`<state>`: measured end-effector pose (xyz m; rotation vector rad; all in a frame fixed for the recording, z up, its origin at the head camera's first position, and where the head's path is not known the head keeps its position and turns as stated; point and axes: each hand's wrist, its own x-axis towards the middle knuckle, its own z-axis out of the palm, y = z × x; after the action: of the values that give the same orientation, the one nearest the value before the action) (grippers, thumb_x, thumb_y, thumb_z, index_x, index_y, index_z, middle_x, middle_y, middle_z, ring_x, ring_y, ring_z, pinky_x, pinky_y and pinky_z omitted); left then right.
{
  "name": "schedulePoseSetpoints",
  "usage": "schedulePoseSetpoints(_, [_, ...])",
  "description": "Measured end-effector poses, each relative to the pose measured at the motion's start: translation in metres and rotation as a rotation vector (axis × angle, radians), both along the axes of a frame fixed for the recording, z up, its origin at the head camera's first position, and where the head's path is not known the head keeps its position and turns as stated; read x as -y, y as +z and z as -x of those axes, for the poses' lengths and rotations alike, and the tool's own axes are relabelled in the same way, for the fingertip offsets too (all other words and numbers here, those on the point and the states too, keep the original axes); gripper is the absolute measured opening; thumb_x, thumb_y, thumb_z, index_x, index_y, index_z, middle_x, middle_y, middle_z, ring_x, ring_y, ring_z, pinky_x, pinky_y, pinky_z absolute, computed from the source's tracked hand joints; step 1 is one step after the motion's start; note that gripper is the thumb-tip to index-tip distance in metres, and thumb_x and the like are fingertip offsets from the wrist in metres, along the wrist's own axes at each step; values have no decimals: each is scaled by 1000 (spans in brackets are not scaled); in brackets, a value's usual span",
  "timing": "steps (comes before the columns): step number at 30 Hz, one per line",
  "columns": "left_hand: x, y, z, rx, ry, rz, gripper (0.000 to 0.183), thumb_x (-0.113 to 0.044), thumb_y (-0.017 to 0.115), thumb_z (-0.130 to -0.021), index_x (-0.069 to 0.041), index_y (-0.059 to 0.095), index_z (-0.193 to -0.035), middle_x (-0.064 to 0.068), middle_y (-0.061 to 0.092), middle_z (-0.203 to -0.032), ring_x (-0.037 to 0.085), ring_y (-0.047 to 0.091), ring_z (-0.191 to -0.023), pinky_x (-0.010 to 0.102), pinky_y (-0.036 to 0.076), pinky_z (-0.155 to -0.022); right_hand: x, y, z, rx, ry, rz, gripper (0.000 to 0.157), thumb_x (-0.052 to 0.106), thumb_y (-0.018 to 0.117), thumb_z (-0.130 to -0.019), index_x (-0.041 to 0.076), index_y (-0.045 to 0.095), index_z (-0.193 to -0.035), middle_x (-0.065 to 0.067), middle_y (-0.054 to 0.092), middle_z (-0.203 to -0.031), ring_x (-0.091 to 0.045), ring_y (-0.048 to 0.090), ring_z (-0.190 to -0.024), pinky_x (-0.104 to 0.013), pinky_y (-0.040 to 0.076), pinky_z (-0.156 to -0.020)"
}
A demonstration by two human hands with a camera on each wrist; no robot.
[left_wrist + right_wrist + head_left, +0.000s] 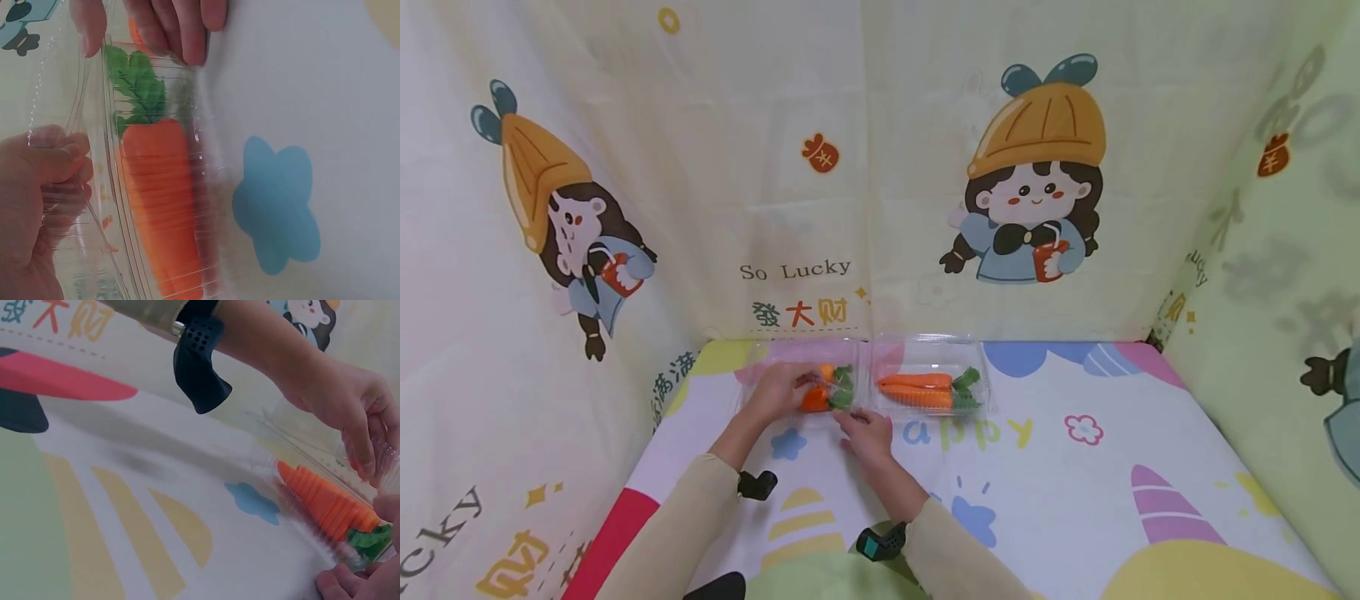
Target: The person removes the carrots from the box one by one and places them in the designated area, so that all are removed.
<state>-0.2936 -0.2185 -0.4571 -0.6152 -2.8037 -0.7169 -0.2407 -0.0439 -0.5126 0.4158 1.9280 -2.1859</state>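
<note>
A clear hinged plastic box (856, 407) on the table holds orange carrots (159, 194) with green leafy tops (139, 81). My left hand (781, 392) pinches the thin edge of its raised clear lid (65, 112), thumb against bent fingers. At the leafy end, my right hand (868, 437) grips the box's front corner, fingers along the outer wall and thumb up by the rim. The ridged side of the front carrot faces the near wall. Parts of the carrots are hidden behind my left hand in the head view.
Right beside it stands a second clear box (928, 340) with a smooth carrot (917, 381) and a ridged carrot (917, 398), green tops to the right. A patterned cloth (1045, 500) covers the table. Printed curtains (910, 167) hang behind and at both sides.
</note>
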Motion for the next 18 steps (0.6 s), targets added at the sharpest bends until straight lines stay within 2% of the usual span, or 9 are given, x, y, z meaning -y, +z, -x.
schedulePoseSetpoints(3, [0,-2,0,7,2,-4,13,-10,69,-88,-19,73,-95,-5,74,-92,11,60,-78,32,58,-80,1,2,0,23,-13,-1,46,34,74,-85,3,63,-117,-11,67,-107,-21,64,-96,-33,59,-84])
schedulePoseSetpoints(8, [1,-2,0,50,8,-13,14,-9,68,-88,-20,74,-94,-6,73,-91,12,59,-79,33,58,-82,5,-1,2,25,-36,16,31,30,70,-88,5,70,-106,-9,68,-100,-22,63,-94,-32,60,-82])
schedulePoseSetpoints(14, [1,-1,0,70,-10,-33,18,-3,68,-86,-19,74,-90,-5,72,-88,13,60,-80,36,58,-84,10,-3,0,36,-37,-14,34,26,63,-92,3,69,-116,-14,68,-106,-19,62,-89,-28,59,-77])
schedulePoseSetpoints(18, [1,-1,0,63,-20,-52,19,-1,68,-85,-18,75,-89,-5,72,-87,14,60,-79,37,58,-83,11,-2,1,32,-17,-32,32,24,58,-95,3,69,-115,-11,66,-99,-16,58,-80,-23,57,-70])
